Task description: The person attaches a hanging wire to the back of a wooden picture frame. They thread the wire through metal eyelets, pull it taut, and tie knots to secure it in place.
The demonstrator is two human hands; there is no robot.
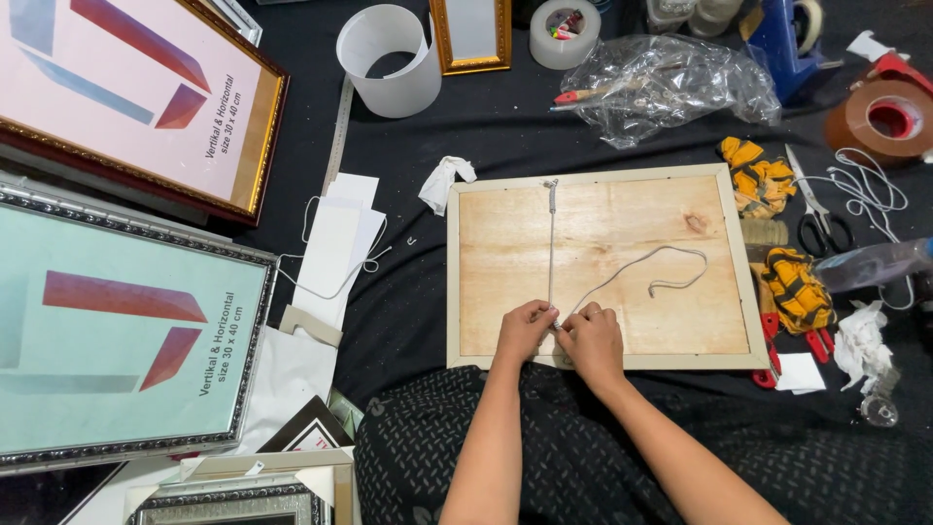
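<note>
A picture frame [599, 178] lies face down on black cloth, showing its plywood back. A grey cord [551, 243] runs straight from the top rail down to the bottom rail, and its loose end [671, 267] curls over the wood to the right. My left hand [526, 330] and my right hand [591, 339] meet at the bottom rail, both pinching the cord where it reaches the frame.
Two framed pictures lie at left, a gold-red one [136, 92] and a silver one [121, 321]. Scissors [818, 216], a brown tape roll [886, 119], yellow gloves [795, 287], a plastic bag [666, 83], a white cylinder [389, 60] and paper scraps [335, 248] surround the frame.
</note>
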